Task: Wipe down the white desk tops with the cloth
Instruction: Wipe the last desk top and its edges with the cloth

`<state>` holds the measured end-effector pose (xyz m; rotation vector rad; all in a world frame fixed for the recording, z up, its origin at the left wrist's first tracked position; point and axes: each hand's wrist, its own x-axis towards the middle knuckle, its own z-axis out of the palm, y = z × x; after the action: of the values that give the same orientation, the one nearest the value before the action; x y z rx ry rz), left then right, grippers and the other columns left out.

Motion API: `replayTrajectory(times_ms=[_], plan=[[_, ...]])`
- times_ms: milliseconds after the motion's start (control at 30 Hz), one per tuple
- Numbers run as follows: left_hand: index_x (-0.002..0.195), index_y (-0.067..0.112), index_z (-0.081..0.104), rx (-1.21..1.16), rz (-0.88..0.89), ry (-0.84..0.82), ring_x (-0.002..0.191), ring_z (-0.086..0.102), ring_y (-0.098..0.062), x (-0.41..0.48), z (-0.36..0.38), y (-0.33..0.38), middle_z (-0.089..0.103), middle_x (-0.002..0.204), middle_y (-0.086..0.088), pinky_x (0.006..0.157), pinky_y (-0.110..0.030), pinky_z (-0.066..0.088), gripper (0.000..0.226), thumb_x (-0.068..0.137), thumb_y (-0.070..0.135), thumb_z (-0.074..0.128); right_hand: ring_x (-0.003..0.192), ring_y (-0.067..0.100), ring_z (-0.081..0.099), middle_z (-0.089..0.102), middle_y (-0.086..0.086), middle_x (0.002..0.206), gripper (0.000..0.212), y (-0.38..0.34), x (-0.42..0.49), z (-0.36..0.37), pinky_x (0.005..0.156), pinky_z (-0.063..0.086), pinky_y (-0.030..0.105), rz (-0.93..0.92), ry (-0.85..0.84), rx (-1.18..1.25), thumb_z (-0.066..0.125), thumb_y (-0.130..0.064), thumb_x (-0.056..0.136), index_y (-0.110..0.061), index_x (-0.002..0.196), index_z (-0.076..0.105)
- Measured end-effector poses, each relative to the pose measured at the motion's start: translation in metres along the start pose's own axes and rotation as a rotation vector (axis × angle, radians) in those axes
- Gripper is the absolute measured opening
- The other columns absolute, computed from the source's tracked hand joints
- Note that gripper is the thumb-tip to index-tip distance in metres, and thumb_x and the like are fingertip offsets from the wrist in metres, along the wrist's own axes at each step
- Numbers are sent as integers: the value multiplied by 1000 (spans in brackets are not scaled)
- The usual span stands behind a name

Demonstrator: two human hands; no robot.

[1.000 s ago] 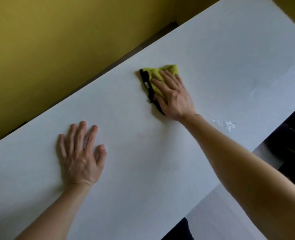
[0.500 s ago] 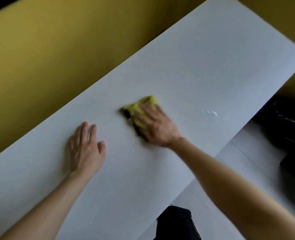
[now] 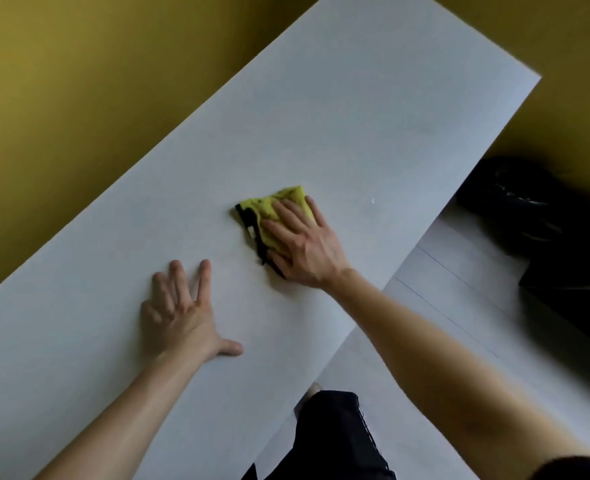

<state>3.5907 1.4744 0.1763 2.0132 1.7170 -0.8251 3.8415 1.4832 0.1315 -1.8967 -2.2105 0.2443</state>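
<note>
Head view, items listed left to right.

1. Wall (image 3: 61, 81): mustard yellow, along the far left edge of the desk and again at far right.

2. Left hand (image 3: 179, 317): palm down on the bare desk, fingers (image 3: 203, 275) straight and slightly spread, thumb out to the right. It holds nothing and lies left of and nearer than the cloth, clear of it.

3. White desk top (image 3: 356, 116): one long slab running from near left to far right, with its right end corner in view.

4. Cloth (image 3: 269, 209): yellow-green with a black trimmed edge, bunched into a rough wedge. It lies flat on the desk about midway along it, nearer the front edge than the wall.
   - Relative to the fingers: most of it is under the right hand. The yellow far tip and the left black edge show beyond the fingertips and the forefinger side.
   - Long axis: the black edge runs from far left to near right, under the thumb side of the hand.
   - Markings: a small white tab on the black edge, too small to read.

5. Right hand (image 3: 304, 244): laid flat on the cloth, fingers (image 3: 286, 216) extended and pressing it down, not curled round it.

6. White fleck (image 3: 373, 201): on the desk just right of the cloth.

7. Dark trouser leg (image 3: 335, 434): near edge, below the desk front.

8. Pale floor (image 3: 460, 306): right of the desk.

9. Black object (image 3: 546, 237): on the floor at far right, its form unclear.
</note>
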Motion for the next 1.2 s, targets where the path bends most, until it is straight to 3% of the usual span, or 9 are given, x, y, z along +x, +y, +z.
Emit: replayTrajectory(times_ms=[133,233,433,600,733,867,1033,1133,1200], plan=[[162,37,-33,17,5,21,164,-15,-47,-2,-3,-1,-29,174,-17,127,-66,24,179,41,90,88,160,40,33,44,20,167,62,113,13,-26,133,18,57,464,124,-50,58,-50,95,-14,146,60],[162,38,-32,24,9,27,164,-14,-46,-2,-4,0,-28,175,-16,127,-67,24,180,39,90,88,163,40,27,35,22,172,72,98,11,-12,134,13,59,577,159,-25,58,-42,92,-18,159,51],[166,41,-21,28,13,70,164,-4,-47,-3,-4,-1,-17,176,-16,125,-65,29,181,30,94,85,166,37,20,29,21,175,64,-96,-39,31,135,9,60,164,54,152,62,-46,106,-24,164,48],[166,43,-22,17,6,80,164,-6,-45,-4,-3,-2,-18,177,-13,126,-64,28,181,30,93,87,166,29,25,34,10,176,61,-33,-48,14,134,18,58,62,20,69,61,-45,104,-26,161,52],[163,44,-27,18,7,74,165,-10,-43,-4,-2,-3,-22,177,-11,128,-63,26,179,34,91,88,163,35,30,39,14,172,61,95,-52,-17,129,24,62,488,187,-22,57,-43,104,-25,161,52],[164,44,-25,22,1,83,165,-7,-43,-3,-2,-2,-19,176,-11,126,-64,29,181,31,89,90,164,36,27,35,18,174,63,60,-52,-2,132,16,63,765,269,-21,59,-39,101,-22,161,52],[166,43,-20,30,7,92,164,-3,-44,-2,-2,-2,-15,176,-12,121,-64,35,181,27,93,86,168,31,17,26,14,178,63,-94,-91,23,133,15,62,252,29,103,56,-41,107,-22,165,45],[166,43,-20,28,12,89,165,-5,-42,-4,-3,-2,-17,176,-10,122,-63,35,180,30,92,87,167,29,19,29,11,178,64,-45,-96,18,135,14,58,22,-10,84,60,-43,104,-25,164,48],[165,44,-22,31,14,86,165,-7,-42,-5,-4,-3,-18,177,-10,123,-63,34,179,33,91,88,167,28,22,32,9,177,65,14,-95,5,134,16,58,142,38,24,63,-42,102,-26,163,50]])
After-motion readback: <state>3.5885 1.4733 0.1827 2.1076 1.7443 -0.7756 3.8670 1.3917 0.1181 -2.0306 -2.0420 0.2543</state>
